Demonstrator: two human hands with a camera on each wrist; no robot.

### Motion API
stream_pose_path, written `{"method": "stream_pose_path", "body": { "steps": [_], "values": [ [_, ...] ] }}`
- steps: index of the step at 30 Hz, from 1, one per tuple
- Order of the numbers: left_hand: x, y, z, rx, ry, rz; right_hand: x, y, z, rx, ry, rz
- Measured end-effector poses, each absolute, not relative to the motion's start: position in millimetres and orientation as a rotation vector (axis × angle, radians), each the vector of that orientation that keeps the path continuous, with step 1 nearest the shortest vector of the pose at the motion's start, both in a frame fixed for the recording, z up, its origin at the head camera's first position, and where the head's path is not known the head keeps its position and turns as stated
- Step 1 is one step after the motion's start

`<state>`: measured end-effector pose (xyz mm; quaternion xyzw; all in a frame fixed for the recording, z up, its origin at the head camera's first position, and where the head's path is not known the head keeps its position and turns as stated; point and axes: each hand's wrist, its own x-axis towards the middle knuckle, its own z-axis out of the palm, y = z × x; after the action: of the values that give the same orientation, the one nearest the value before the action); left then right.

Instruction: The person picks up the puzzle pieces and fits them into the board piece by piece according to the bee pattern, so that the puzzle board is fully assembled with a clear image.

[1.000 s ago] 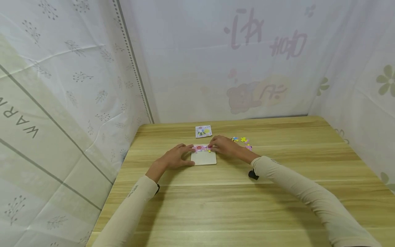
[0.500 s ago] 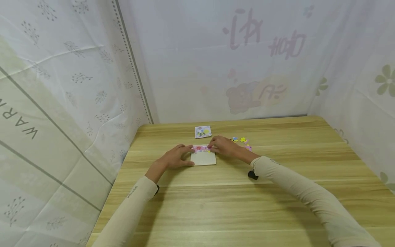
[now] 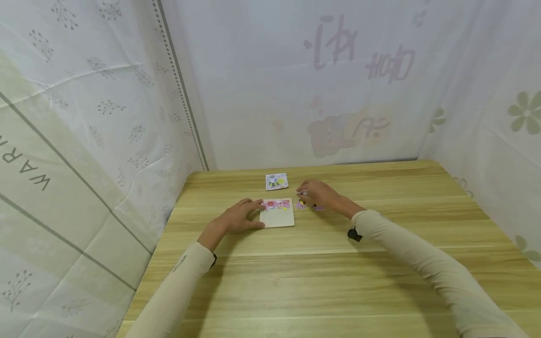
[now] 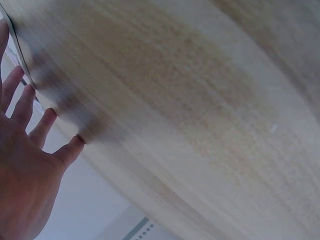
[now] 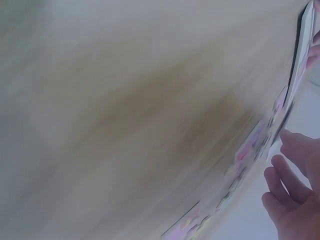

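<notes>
A small white puzzle board (image 3: 276, 218) lies on the table with a strip of joined pink puzzle pieces (image 3: 276, 204) along its far edge. My left hand (image 3: 236, 216) rests at the board's left side, fingers at the far corner and thumb at the near one. In the left wrist view, its fingers (image 4: 24, 107) are spread and fairly straight. To the right of the board, my right hand (image 3: 319, 195) pinches a small pale puzzle piece (image 3: 302, 192) at its fingertips. Loose pink, yellow and black pieces (image 3: 301, 205) lie beneath that hand, partly hidden by it.
Beyond the board lies a square picture card (image 3: 276, 181) with a striped yellow figure. The wooden table (image 3: 270, 281) ends at a pale printed curtain (image 3: 253, 94) behind, with more curtain on both sides.
My right hand has left the board's far right corner and moved right, over the loose pieces. The pink strip's right end is now uncovered. My left hand stays at the board.
</notes>
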<state>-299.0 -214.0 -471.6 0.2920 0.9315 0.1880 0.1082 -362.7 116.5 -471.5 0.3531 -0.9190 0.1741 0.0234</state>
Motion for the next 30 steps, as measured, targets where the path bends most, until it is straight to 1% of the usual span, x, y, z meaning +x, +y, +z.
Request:
{"method": "stream_pose_path", "body": {
  "steps": [12,20,30],
  "values": [
    [-301.0,-214.7,-474.2,0.853,2.737,0.560,-368.7,127.3,-475.0,1.000,-2.935,0.642],
    [-300.7,-213.4,-472.7,0.853,2.738,0.555,-374.7,124.2,-477.7,0.970,-2.919,0.696],
    [-299.8,-214.1,-470.4,0.846,2.741,0.544,-375.0,114.7,-474.1,0.971,-2.962,0.657]
  ]
}}
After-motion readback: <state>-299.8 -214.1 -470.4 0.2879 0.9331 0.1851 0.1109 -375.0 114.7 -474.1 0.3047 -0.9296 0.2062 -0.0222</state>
